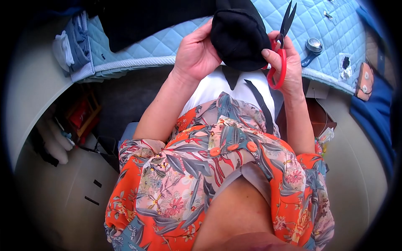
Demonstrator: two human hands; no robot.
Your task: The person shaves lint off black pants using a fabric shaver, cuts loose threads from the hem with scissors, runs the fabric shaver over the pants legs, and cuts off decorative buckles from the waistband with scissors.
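Note:
A piece of black cloth (238, 39), its opening turned upward, is held between both hands above the lap. My left hand (197, 54) grips its left edge, thumb on top and the other fingers mostly hidden behind it. On the right, my right hand (287, 65) pinches the cloth's edge with the thumb and also holds red-handled scissors (281, 69). Their dark blades point up and away, slightly apart. A narrow black strip (260, 100) lies over the white trousers (209, 90) on the lap.
A light-blue quilted cover (167, 39) spans the work surface, with large black fabric (142, 21) on it. A round metal-topped object (313, 45), a white patch with black bits (345, 67) and a pink pad (365, 81) lie right. Folded cloths (77, 42) lie left.

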